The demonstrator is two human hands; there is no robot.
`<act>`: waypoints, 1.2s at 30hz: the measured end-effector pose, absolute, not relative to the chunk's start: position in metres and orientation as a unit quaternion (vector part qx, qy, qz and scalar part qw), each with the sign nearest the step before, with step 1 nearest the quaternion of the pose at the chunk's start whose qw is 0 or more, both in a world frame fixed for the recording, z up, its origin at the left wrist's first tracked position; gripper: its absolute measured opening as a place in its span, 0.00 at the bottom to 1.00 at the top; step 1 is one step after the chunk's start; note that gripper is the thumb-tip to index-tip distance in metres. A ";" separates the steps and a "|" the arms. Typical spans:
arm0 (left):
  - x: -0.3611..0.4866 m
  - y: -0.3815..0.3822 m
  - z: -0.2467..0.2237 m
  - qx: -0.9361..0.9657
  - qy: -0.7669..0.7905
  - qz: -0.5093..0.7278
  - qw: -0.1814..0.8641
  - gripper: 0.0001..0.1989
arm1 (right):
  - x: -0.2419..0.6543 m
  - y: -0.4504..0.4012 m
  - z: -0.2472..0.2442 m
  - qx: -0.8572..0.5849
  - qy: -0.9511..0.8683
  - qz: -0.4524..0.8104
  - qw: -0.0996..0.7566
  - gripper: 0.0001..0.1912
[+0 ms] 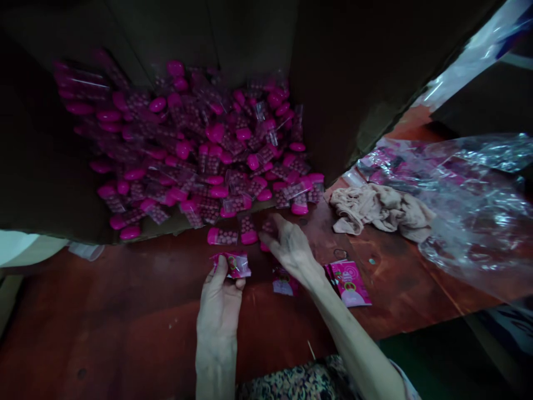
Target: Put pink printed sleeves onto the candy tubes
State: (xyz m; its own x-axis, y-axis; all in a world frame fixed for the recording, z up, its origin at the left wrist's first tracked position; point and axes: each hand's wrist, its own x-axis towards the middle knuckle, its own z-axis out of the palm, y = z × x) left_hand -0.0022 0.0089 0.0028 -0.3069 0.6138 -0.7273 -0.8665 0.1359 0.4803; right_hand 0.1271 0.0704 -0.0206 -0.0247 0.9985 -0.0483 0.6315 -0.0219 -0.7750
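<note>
Between the thumb and fingers of my left hand (222,289) is a small pink printed packet (235,265). My right hand (289,241) reaches to the front edge of the pile, its thumb and forefinger around a small pink-capped container (267,226), partly hidden by the fingers. Beside it lie two more clear containers of pink beads, one upright with its cap down (248,229) and one on its side (222,236). Under my right wrist a pink and white card (285,283) lies on the red table. To the right rests a stack of pink printed cards (351,283).
A large cardboard box (353,72) lies open toward me, with a heap of pink-capped containers (200,150) spilling to its edge. At the right are a crumpled cloth (381,211) and a clear plastic bag (474,216). A clear cup (86,250) sits at the left.
</note>
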 end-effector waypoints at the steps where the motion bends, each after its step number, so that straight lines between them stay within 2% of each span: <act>1: -0.001 0.008 0.003 -0.134 0.486 0.643 0.577 0.07 | 0.129 0.068 -0.020 -0.627 -0.631 0.346 0.300 0.13; 3: 0.002 0.008 0.004 -0.136 0.486 0.640 0.580 0.07 | 0.132 0.061 -0.020 -0.612 -0.609 0.382 0.331 0.12; 8: 0.007 0.007 0.004 -0.119 0.504 0.638 0.569 0.06 | 0.137 0.040 -0.024 -0.625 -0.508 0.412 0.425 0.20; 14: 0.014 0.000 0.002 -0.040 0.507 0.623 0.595 0.05 | 0.138 0.025 -0.015 -0.654 -0.573 0.245 0.429 0.16; 17: 0.017 -0.003 0.002 0.019 0.519 0.603 0.605 0.06 | 0.133 0.017 -0.004 -0.592 -0.583 0.322 0.454 0.14; 20: 0.019 -0.004 0.001 0.056 0.535 0.608 0.584 0.09 | 0.125 0.011 0.001 -0.568 -0.562 0.381 0.465 0.02; 23: 0.021 -0.003 -0.002 0.064 0.553 0.625 0.547 0.11 | 0.118 0.005 0.002 -0.574 -0.550 0.384 0.469 0.09; 27: 0.022 -0.001 -0.004 0.063 0.570 0.637 0.515 0.13 | 0.118 0.003 0.004 -0.584 -0.580 0.351 0.446 0.20; 30: 0.018 0.001 -0.005 0.051 0.593 0.643 0.481 0.14 | 0.129 0.015 0.000 -0.598 -0.630 0.280 0.409 0.20; 33: 0.011 0.002 -0.007 0.037 0.590 0.645 0.484 0.14 | 0.147 0.034 -0.012 -0.591 -0.722 0.173 0.314 0.13; 36: 0.007 0.002 -0.010 0.018 0.573 0.644 0.506 0.13 | 0.163 0.046 -0.022 -0.552 -0.790 0.169 0.207 0.23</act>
